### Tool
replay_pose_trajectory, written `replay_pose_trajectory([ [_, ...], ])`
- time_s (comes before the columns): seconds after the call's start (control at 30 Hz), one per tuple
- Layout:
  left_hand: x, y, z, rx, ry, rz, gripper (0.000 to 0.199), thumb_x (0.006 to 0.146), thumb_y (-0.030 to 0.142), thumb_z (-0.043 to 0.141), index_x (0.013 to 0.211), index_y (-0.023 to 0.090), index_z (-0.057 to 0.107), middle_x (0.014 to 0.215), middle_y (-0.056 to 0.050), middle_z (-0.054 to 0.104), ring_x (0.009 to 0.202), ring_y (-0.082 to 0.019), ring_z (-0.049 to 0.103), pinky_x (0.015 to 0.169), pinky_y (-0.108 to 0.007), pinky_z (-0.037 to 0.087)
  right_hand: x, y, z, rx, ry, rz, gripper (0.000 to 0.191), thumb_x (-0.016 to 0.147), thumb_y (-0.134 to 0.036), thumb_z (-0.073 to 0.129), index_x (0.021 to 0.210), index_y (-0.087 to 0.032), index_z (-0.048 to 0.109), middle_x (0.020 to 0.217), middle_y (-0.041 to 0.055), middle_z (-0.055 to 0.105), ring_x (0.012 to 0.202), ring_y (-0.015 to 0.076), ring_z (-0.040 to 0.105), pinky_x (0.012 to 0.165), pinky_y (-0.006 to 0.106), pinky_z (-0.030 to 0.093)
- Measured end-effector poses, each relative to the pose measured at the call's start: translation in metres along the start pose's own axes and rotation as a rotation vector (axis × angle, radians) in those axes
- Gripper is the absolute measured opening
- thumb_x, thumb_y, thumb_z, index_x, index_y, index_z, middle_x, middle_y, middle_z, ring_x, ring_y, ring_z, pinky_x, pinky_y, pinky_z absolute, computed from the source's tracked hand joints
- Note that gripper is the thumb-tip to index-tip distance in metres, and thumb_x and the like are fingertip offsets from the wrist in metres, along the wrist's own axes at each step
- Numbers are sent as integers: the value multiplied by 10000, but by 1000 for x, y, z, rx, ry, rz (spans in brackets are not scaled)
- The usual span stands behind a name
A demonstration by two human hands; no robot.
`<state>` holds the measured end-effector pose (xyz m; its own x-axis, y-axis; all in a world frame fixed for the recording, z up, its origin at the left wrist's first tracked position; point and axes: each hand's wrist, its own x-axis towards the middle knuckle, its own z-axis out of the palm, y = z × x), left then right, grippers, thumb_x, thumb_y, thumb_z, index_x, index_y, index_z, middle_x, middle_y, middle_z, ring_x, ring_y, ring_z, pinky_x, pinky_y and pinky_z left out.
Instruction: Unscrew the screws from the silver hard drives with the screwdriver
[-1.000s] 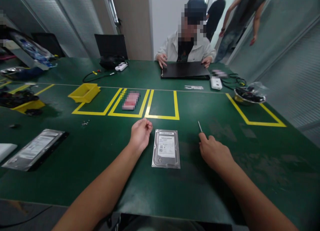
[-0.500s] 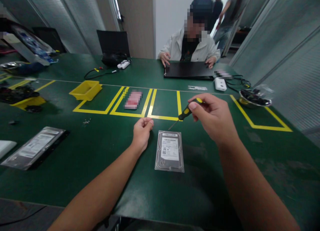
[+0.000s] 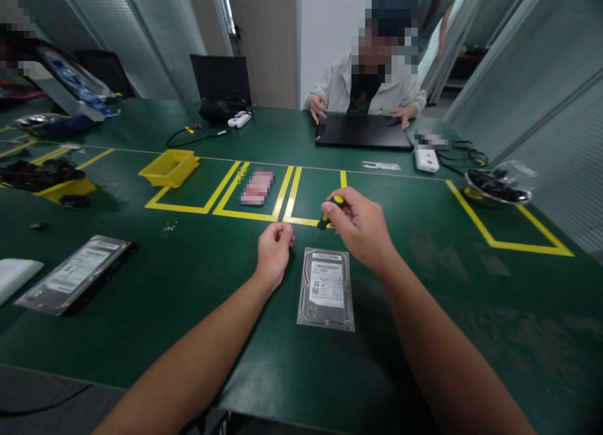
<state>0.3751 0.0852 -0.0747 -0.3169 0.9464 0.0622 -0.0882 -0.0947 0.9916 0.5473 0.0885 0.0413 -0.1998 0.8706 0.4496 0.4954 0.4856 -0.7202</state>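
Hard drive (image 3: 326, 290): lay flat, label up, on the green table (image 3: 282, 366), between the person's forearms and just beyond the near edge's middle stretch.
Drive's handling: looked stiff and solid, probably heavy for its size; its smooth metal could have slid on the tabletop, and a drop or hard knock might have harmed the insides.
Where to hold the drive: best by the two long side edges, fingers kept off the paper label.
Left hand (image 3: 274, 253): fingertips were together, beside the drive's far left corner; whether anything small was pinched there, I could not tell.
Right hand (image 3: 360, 227): fingers were clamped round the screwdriver (image 3: 336, 203).
Screwdriver: light and rigid by its look, thick handle up, thin shaft slanting down near that same corner; contact could not be made out. The handle was the place to grip.
Small bits (image 3: 169, 228): lay loose, likely easy to scatter.
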Motion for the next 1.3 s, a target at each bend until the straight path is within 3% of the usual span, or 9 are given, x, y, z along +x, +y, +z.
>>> replay_pose_trajectory([
  [0.67, -2, 5, 1, 114, -57, 40, 148, 840, 300, 611, 822, 153, 613, 695, -1, 590, 638, -122, 536, 607, -231, 418, 2, 9, 7, -51, -17, -6, 197, 914, -377, 563, 898, -190, 622, 654, -22, 570, 585, 116, 516, 590, 256, 365],
  [0.8, 4, 4, -8, 273, -192, 50, 129, 827, 286, 610, 847, 160, 627, 728, -9, 615, 648, -134, 557, 605, -243, 431, 3, 7, 5, -111, 16, -147, 208, 879, -322, 609, 1011, -176, 678, 834, 30, 594, 697, 135, 539, 648, 273, 406],
  [0.9, 8, 6, -17, 465, -310, 113, 113, 805, 252, 622, 876, 169, 652, 774, -17, 656, 682, -147, 587, 642, -257, 445, 3, 4, 2, -128, 9, -219, 229, 857, -302, 644, 1041, -169, 678, 836, 32, 576, 728, 145, 541, 663, 280, 421],
  [1.1, 7, 18, -21, 642, -448, 191, 95, 820, 238, 599, 845, 177, 667, 771, -16, 677, 688, -160, 600, 652, -270, 435, -1, -7, -2, -172, -17, -239, 130, 816, -232, 676, 922, -173, 630, 781, 3, 568, 698, 136, 532, 657, 270, 417],
  [1.3, 8, 22, -21, 670, -510, 208, 93, 817, 231, 600, 828, 178, 676, 765, -18, 677, 677, -163, 593, 637, -267, 424, -3, -13, -2, -230, 33, -249, 133, 884, -317, 619, 874, -187, 647, 772, 14, 583, 738, 151, 554, 691, 276, 416],
])
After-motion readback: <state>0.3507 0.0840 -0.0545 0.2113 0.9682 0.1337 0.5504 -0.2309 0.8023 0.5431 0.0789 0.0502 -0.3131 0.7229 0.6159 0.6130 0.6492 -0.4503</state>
